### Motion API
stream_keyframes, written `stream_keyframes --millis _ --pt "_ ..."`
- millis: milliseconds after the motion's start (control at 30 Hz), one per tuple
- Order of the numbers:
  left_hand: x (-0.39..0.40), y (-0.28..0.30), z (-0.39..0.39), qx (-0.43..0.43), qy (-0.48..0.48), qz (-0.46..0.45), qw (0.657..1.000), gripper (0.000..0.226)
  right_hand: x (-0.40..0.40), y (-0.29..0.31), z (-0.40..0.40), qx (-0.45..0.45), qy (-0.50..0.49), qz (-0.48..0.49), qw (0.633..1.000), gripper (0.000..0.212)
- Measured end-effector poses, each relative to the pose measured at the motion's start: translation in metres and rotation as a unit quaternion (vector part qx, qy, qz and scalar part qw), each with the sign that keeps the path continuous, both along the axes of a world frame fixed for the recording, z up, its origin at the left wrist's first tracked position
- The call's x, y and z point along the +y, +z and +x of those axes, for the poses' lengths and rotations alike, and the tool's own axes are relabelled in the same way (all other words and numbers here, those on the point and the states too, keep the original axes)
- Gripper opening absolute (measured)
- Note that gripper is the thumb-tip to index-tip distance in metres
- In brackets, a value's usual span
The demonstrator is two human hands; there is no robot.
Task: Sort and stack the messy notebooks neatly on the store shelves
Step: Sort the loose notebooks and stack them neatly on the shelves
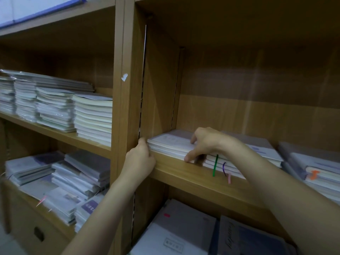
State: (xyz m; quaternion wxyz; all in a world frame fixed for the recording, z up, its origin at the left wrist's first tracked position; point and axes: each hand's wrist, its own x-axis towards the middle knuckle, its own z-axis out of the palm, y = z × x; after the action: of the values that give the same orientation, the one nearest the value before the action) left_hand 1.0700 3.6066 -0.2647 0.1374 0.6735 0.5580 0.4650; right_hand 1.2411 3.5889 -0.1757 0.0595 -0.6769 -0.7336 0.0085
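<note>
A low stack of pale grey notebooks (169, 142) lies on the middle wooden shelf (184, 170), against the left upright. My left hand (139, 159) holds the stack's front left corner at the shelf edge, fingers curled. My right hand (204, 144) grips the stack's right end, fingers on the top cover and thumb down at the front edge. Beside it lies a second stack (257, 155) with green, purple and pink ribbon markers (215, 165) hanging over the shelf front.
More notebooks (312, 172) with an orange tab lie at the right. The left bay holds tidy wrapped stacks (73, 109) above and untidy ones (73, 181) below. Books (202, 230) lie on the shelf under my arms. The bay above the stacks is open space.
</note>
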Motion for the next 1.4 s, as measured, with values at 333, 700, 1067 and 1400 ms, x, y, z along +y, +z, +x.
stream_keyframes --millis 333,700,1067,1400 --pt "-0.017 -0.003 0.003 -0.018 0.036 0.022 0.999 0.061 -0.017 -0.016 0.018 -0.038 0.023 0.118 0.992 0.055" --pt "-0.006 0.012 0.017 0.106 0.057 -0.085 0.989 0.055 -0.006 -0.021 0.010 -0.013 0.058 0.138 0.989 0.042" --pt "-0.020 0.000 0.018 0.183 0.067 -0.010 0.981 0.046 -0.012 -0.013 0.017 -0.026 0.109 0.058 0.992 0.056" --pt "-0.020 0.005 0.015 0.197 0.043 -0.029 0.979 0.039 -0.007 -0.017 0.019 -0.037 0.098 0.092 0.990 0.046"
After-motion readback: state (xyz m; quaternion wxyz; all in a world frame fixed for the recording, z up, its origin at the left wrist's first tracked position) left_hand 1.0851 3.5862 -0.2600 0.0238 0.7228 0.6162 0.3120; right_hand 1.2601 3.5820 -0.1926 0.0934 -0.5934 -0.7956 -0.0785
